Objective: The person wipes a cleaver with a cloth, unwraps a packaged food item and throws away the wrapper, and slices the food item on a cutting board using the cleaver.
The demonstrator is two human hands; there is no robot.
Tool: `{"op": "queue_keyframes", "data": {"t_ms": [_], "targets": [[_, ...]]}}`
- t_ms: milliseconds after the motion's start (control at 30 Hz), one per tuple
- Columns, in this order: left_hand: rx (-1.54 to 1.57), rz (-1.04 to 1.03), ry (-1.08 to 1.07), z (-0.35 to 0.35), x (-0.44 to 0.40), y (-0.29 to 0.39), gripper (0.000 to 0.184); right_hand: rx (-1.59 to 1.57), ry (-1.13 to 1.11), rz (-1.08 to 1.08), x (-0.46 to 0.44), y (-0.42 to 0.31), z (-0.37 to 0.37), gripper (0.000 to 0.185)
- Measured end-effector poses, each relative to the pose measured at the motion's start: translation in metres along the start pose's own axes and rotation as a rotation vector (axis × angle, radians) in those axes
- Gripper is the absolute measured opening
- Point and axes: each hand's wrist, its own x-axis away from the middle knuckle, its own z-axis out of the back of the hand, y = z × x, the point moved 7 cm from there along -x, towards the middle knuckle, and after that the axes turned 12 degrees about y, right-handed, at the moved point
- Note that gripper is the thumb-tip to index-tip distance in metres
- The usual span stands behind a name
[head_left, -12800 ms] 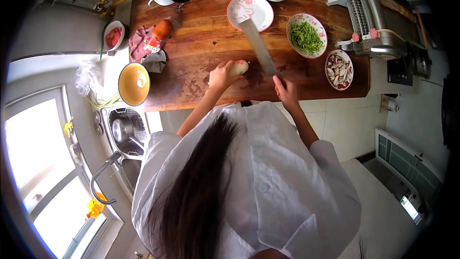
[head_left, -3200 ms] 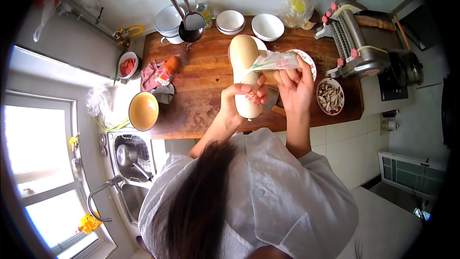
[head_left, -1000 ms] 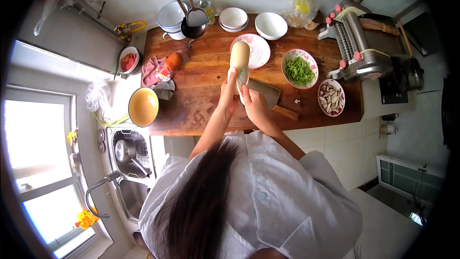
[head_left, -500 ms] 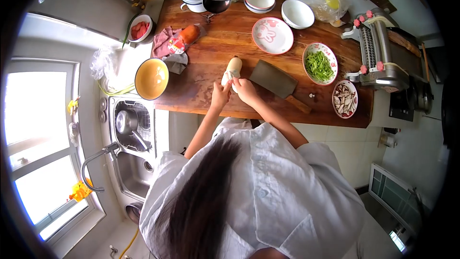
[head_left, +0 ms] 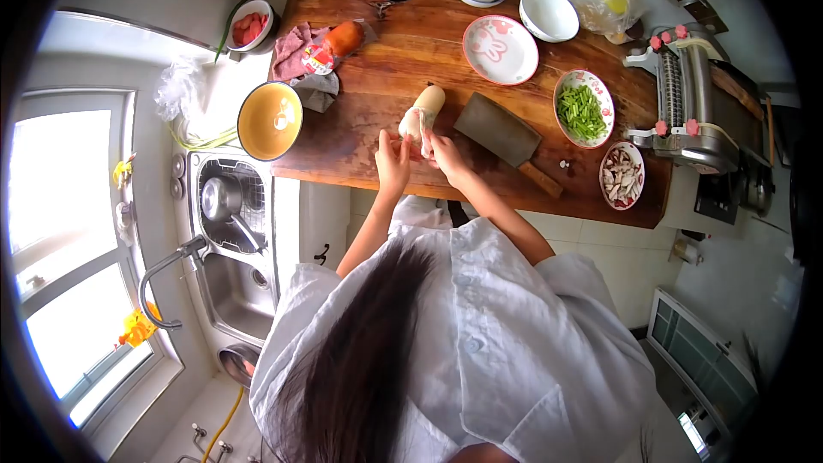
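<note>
A pale, cylinder-shaped vegetable (head_left: 431,99) lies near the front of the wooden worktop, its near end covered by a whitish, film-like wrapping (head_left: 415,125). My left hand (head_left: 393,163) is at the left of that wrapped end, fingers pinched together on the wrapping's edge. On the other side, my right hand (head_left: 445,157) also pinches the wrapping. The fingertips partly cover what they grip. Just right of the vegetable rests a cleaver (head_left: 497,130), its wooden handle pointing toward the front edge.
A yellow bowl (head_left: 270,121) stands left, near the sink (head_left: 231,296). Bowls of cut green vegetables (head_left: 583,112) and sliced mushrooms (head_left: 622,177) sit right, beside a pasta machine (head_left: 686,103). A rabbit plate (head_left: 519,58) and white bowl (head_left: 549,15) are behind; a cloth (head_left: 294,53) lies left.
My hands have moved slightly apart at the wrapped end, drawing the wrapping sideways. The vegetable appears a little more tilted. The whole view has shifted slightly.
</note>
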Motion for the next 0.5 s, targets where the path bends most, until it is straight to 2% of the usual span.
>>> {"op": "queue_keyframes", "data": {"t_ms": [33,100,200,267,300,367,400,433,500], "targets": [[0.002,0.001,0.0,0.001,0.0,-0.002,0.017,0.002,0.001,0.0,-0.002,0.003,0.004,0.033],[0.181,0.185,0.071,0.01,0.0,-0.015,0.015,0.054,-0.138,-0.103,-0.005,0.019,0.001,0.03],[0.313,0.362,0.162,0.025,-0.001,-0.059,0.007,0.186,-0.09,0.019,-0.008,0.027,0.009,0.026],[0.319,0.491,0.234,0.029,-0.001,-0.071,0.007,0.181,-0.078,-0.006,-0.006,0.025,0.012,0.023],[0.324,0.49,0.234,0.029,-0.003,-0.069,0.007,0.175,-0.064,-0.032,-0.005,0.026,0.015,0.021],[0.052,0.482,0.228,0.033,-0.006,-0.067,0.008,0.189,-0.055,-0.021,-0.01,0.02,0.018,0.023],[-0.158,0.382,0.212,0.035,-0.01,-0.058,0.01,0.153,-0.049,-0.031,-0.013,0.018,0.019,0.024],[-0.158,0.384,0.217,0.038,-0.011,-0.055,0.01,0.116,-0.045,-0.042,-0.015,0.016,0.018,0.026],[-0.526,0.261,0.143,0.04,-0.02,-0.047,0.013,0.139,-0.087,-0.074,-0.019,0.015,0.013,0.029]]}}
